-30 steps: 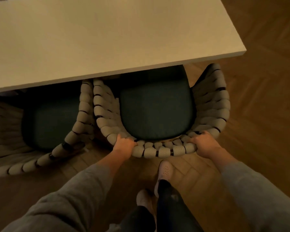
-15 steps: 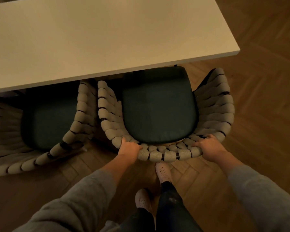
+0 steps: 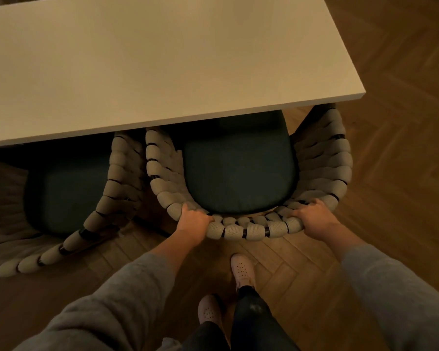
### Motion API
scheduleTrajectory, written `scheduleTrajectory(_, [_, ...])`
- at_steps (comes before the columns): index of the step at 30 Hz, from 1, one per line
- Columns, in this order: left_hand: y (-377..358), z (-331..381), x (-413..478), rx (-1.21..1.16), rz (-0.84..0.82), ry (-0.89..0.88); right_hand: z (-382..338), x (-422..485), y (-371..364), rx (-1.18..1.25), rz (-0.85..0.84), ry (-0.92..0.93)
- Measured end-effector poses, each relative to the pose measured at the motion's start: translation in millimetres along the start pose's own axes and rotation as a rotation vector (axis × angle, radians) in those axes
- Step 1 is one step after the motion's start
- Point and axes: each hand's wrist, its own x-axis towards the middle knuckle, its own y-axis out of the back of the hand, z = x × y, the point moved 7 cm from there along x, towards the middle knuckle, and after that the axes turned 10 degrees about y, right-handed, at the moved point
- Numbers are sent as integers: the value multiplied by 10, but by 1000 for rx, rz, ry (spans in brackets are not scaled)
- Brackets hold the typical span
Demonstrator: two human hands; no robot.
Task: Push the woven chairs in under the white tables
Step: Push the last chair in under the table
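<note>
A woven chair (image 3: 249,230) with a dark green seat cushion stands at the right end of the white table (image 3: 162,59). The front part of its seat sits under the table edge. My left hand (image 3: 192,222) grips the left side of the chair's curved back rail. My right hand (image 3: 312,220) grips the right side of the same rail. A second woven chair (image 3: 99,214) with a dark cushion stands to the left, partly under the table, its arm almost touching the first chair.
The floor is dark herringbone parquet (image 3: 403,198), open to the right of the table. My two feet in light perforated shoes (image 3: 241,271) stand just behind the held chair.
The chair in my hands has shifted a little to the right and away from the left chair, while both hands kept their grip on its back rail.
</note>
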Motion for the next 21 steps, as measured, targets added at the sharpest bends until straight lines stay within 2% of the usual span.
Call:
scheduleTrajectory(16, [-126,-43,70,120,-19,-12,-67,92,-34,62,41,-26])
scheduleTrajectory(21, [-192,-83,40,73,-35,6,-135,131,-54,40,24,-29])
